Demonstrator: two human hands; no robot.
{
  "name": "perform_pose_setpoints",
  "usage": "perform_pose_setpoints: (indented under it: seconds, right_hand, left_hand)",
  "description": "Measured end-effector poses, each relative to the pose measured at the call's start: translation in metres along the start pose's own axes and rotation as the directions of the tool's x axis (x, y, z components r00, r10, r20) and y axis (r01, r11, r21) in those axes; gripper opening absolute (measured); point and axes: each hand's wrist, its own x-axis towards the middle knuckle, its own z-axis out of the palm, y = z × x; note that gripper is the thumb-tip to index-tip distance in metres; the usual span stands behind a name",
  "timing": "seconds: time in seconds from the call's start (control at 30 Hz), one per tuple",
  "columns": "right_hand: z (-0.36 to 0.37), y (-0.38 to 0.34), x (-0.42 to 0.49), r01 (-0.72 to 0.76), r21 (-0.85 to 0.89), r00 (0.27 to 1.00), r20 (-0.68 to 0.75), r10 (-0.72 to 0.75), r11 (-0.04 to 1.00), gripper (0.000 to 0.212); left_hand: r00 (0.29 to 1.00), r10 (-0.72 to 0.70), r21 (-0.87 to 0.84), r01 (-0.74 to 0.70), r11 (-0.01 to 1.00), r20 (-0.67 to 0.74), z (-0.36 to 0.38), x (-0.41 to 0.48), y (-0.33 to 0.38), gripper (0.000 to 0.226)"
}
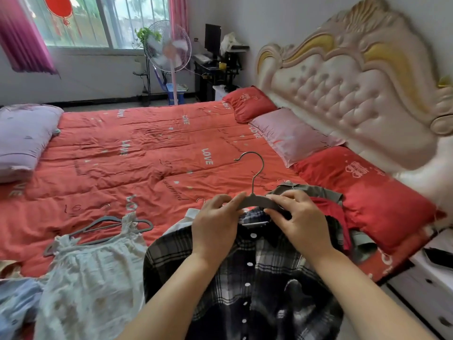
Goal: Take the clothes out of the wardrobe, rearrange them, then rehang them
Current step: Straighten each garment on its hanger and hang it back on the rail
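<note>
A dark plaid button shirt [247, 273] lies on the red bed [137, 153] in front of me, collar away from me. Both hands hold a grey hanger [257, 201] at the collar, its hook pointing up over the quilt. My left hand [215, 224] grips the hanger's left arm. My right hand [296, 217] grips its right arm. A white sleeveless top [93, 278] lies to the left with loose grey hangers [107, 227] above it. An olive garment [311, 190] and a red one [333, 212] lie behind the shirt. A light blue garment [17, 305] shows at bottom left.
Red pillows [362, 190] and a pink pillow [291, 136] line the padded headboard [355, 89] on the right. A lilac pillow [22, 138] lies at the far left. A white drawer unit [431, 285] stands at bottom right. A standing fan [168, 47] and a desk [215, 69] are beyond the bed.
</note>
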Motion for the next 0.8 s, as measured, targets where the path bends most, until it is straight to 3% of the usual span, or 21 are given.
perform_pose_setpoints:
  seconds: [0.27, 0.5, 0.73, 0.8]
  right_hand:
    - [0.086, 0.047, 0.072, -0.012, 0.106, 0.992, 0.125, -0.001, 0.994, 0.030]
    - [0.197, 0.098, 0.131, -0.003, 0.187, 0.955, 0.293, -0.053, 0.982, 0.024]
    - [0.309, 0.138, 0.149, -0.044, 0.246, 0.897, 0.436, -0.070, 0.968, 0.019]
    - [0.340, 0.146, 0.150, -0.068, 0.224, 0.871, 0.488, -0.052, 0.972, 0.020]
  left_hand:
    - [0.992, -0.124, 0.078, 0.121, 0.990, 0.037, 0.065, 0.039, -0.074, 0.038]
    - [0.951, -0.300, 0.269, 0.269, 0.925, 0.077, 0.132, 0.066, -0.151, 0.037]
    - [0.865, -0.465, 0.400, 0.365, 0.841, 0.188, 0.193, 0.061, -0.231, 0.044]
    - [0.813, -0.545, 0.428, 0.426, 0.797, 0.206, 0.207, 0.057, -0.251, 0.047]
